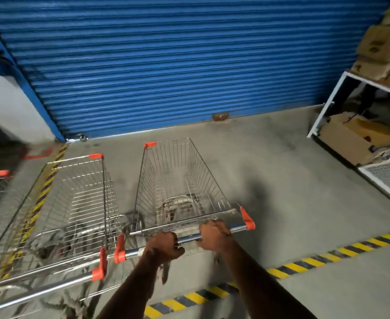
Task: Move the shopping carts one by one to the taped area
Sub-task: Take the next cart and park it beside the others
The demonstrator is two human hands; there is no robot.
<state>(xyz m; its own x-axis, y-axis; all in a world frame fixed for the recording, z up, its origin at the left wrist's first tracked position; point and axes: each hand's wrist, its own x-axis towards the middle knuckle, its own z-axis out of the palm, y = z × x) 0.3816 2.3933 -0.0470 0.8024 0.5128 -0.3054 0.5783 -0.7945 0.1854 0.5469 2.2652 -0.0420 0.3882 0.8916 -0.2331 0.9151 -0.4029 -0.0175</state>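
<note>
Both hands grip the handle bar (189,239) of an empty shopping cart (180,183): left hand (163,246) and right hand (213,234) are each closed fully around it, knuckles up, forearms extended forward. The two-handed hold likely serves steering. The cart stands inside the striped floor tape (304,262), nose toward the blue shutter (166,61), just beside a parked cart (74,203) on its left, apparently lining up alongside it.

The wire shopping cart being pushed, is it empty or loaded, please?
Empty: the silver wire shopping cart with orange corners shows only bare mesh and floor through its basket.
</note>
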